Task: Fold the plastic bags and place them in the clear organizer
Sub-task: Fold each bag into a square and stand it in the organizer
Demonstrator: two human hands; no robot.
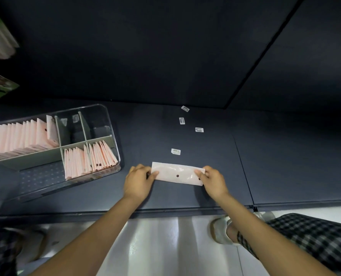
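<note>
A pale pink plastic bag (pixel 177 173), folded into a long strip with small dark dots on it, lies on the dark shelf (pixel 185 136). My left hand (pixel 138 181) pinches its left end and my right hand (pixel 213 180) pinches its right end. To the left stands the clear organizer (pixel 109 124) with grey dividers. Folded pink bags (pixel 20 136) fill its back-left compartment, and more folded bags (pixel 89 158) stand upright in the front-right compartment.
Several small white barcode stickers (pixel 175 151) lie on the shelf behind the bag. The shelf's front edge (pixel 165 211) runs just below my wrists. A foot in a white shoe (pixel 220 230) and checked fabric (pixel 305 236) show on the floor.
</note>
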